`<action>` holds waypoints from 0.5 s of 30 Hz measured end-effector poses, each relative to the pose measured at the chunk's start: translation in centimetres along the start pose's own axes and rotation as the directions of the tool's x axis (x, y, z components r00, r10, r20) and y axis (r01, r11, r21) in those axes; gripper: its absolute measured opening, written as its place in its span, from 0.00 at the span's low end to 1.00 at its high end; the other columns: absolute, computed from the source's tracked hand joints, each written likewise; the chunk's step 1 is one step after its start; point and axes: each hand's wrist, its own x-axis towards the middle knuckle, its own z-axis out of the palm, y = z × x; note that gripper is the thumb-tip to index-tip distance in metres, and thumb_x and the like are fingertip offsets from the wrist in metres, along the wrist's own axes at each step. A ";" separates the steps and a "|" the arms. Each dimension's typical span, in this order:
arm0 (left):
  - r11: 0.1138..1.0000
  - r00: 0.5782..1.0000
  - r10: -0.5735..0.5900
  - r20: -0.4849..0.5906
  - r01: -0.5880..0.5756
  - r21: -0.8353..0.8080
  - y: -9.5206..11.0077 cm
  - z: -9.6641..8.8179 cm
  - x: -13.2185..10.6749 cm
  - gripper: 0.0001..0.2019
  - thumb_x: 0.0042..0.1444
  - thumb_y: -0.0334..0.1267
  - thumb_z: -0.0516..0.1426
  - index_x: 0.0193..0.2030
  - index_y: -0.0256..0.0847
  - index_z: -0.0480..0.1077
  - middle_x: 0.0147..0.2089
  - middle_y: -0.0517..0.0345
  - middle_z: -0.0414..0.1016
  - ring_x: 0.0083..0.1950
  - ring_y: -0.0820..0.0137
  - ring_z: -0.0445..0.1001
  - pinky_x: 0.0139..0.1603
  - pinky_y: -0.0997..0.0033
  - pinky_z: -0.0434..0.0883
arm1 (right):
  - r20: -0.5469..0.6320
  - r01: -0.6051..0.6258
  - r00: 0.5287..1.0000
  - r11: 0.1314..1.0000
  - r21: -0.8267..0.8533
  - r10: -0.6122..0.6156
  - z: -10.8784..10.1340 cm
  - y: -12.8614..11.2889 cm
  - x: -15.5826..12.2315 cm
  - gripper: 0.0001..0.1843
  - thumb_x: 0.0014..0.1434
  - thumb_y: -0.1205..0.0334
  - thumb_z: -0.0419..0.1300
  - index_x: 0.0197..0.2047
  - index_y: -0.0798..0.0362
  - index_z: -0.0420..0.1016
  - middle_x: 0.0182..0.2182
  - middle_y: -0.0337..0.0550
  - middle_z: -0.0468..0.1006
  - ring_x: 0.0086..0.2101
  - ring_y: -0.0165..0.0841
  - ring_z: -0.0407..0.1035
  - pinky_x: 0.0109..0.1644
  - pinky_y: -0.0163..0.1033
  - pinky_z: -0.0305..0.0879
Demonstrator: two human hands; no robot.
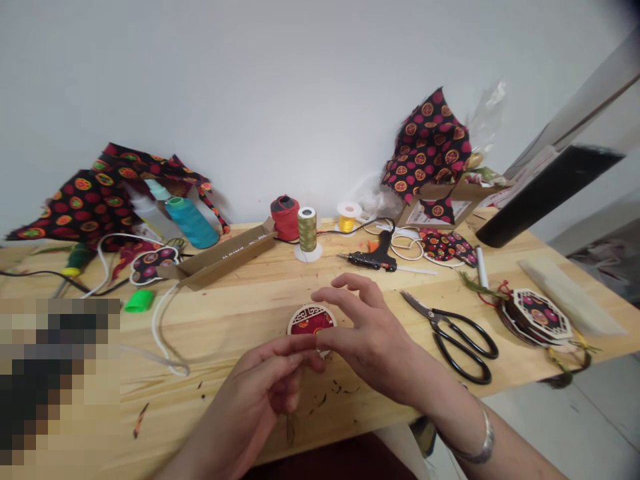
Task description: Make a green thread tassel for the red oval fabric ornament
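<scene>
A small round ornament [309,320], red patterned cloth in a white fretwork rim, lies on the wooden table [240,313] just beyond my fingers. My left hand [265,390] is curled, thumb and forefinger pinched near the ornament's near edge; what they pinch is too small to name. My right hand [367,340] hovers over the ornament's right side, thumb and forefinger meeting the left fingertips, the other fingers arched above. A silver bangle sits on my right wrist.
Black-handled scissors [457,333] lie right of my hands, a black glue gun [375,259] behind them. Thread spools [307,230], a cardboard strip [225,257], white cord [160,327], patterned cloth [100,193] and octagonal ornaments [537,317] crowd the table. A blurred patch covers the left.
</scene>
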 end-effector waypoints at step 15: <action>0.993 0.999 -0.046 0.010 0.045 0.105 -0.8 -0.2 0.3 0.08 0.52 0.40 0.61 0.35 0.38 0.79 0.30 0.54 0.76 0.22 0.79 0.52 0.20 0.81 0.52 | -0.010 0.009 1.000 1.000 -0.007 -0.009 0.5 0.3 0.2 0.11 0.61 0.67 0.54 0.31 0.50 0.76 0.52 0.45 0.66 0.54 0.43 0.53 0.53 0.51 0.58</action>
